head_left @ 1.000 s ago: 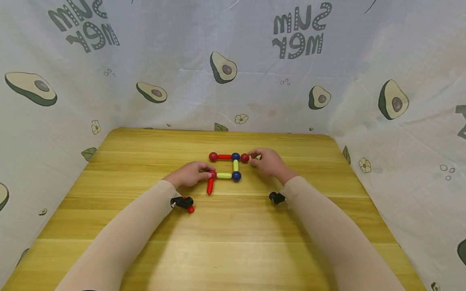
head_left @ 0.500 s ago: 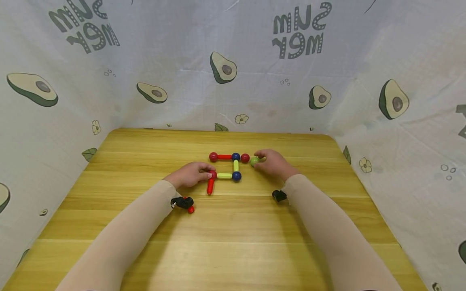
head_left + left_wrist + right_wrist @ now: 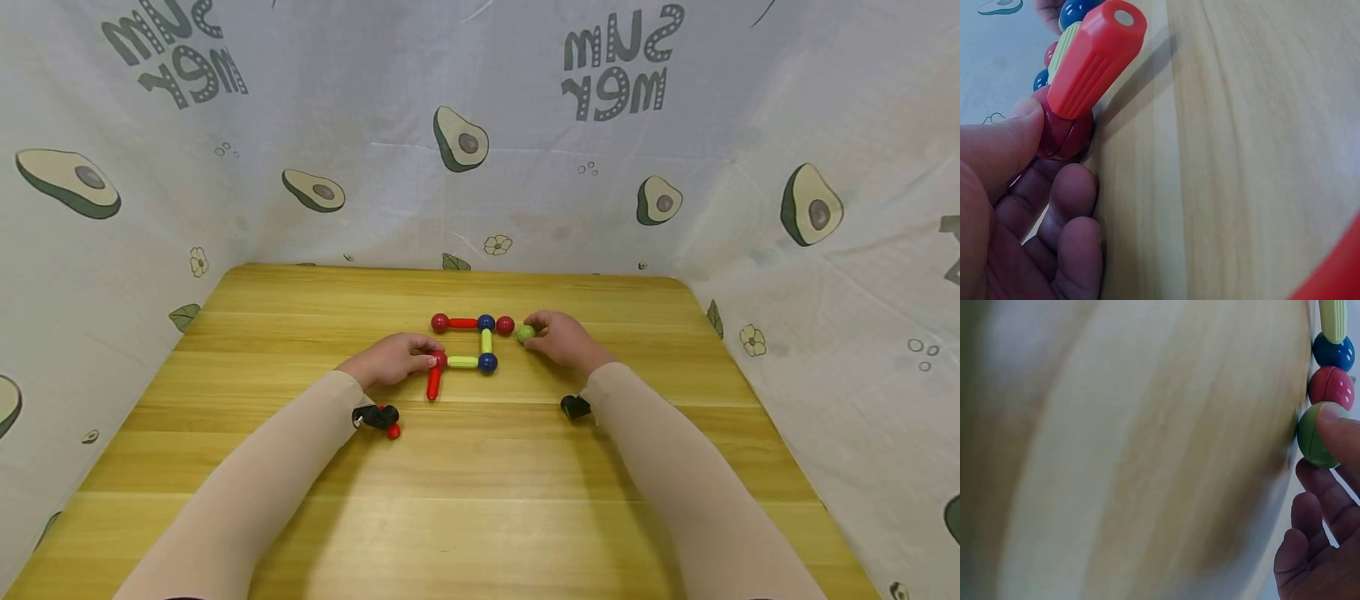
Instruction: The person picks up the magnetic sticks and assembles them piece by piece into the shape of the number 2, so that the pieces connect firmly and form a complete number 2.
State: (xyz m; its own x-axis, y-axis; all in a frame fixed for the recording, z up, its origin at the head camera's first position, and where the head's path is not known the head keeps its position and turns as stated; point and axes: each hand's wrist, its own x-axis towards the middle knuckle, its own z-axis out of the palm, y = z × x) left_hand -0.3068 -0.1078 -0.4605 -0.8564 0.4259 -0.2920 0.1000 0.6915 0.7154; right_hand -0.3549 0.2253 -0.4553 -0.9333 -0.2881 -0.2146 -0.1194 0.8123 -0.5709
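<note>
My left hand (image 3: 393, 360) pinches a red ball (image 3: 1060, 134) between thumb and fingers. From that ball a red magnetic rod (image 3: 433, 383) points toward the near edge, its end showing a round metal disc in the left wrist view. A yellow rod (image 3: 462, 362) runs right to a blue ball (image 3: 487, 362). Another yellow rod (image 3: 487, 342) joins this to a farther blue ball (image 3: 486, 323), with a red rod (image 3: 462, 323) and red ball (image 3: 440, 322) on its left. My right hand (image 3: 561, 337) pinches a green ball (image 3: 1315, 437) beside another red ball (image 3: 506, 326).
Under my left wrist lies a red piece (image 3: 393, 432), partly hidden by the black wrist camera (image 3: 377, 417). The wooden table (image 3: 480, 508) extends toward me. White cloth (image 3: 375, 167) printed with avocados hangs behind and at both sides.
The green ball in my right hand, not visible a second ago, has come into view as the hand shifted slightly right from the red ball. My left hand keeps its hold.
</note>
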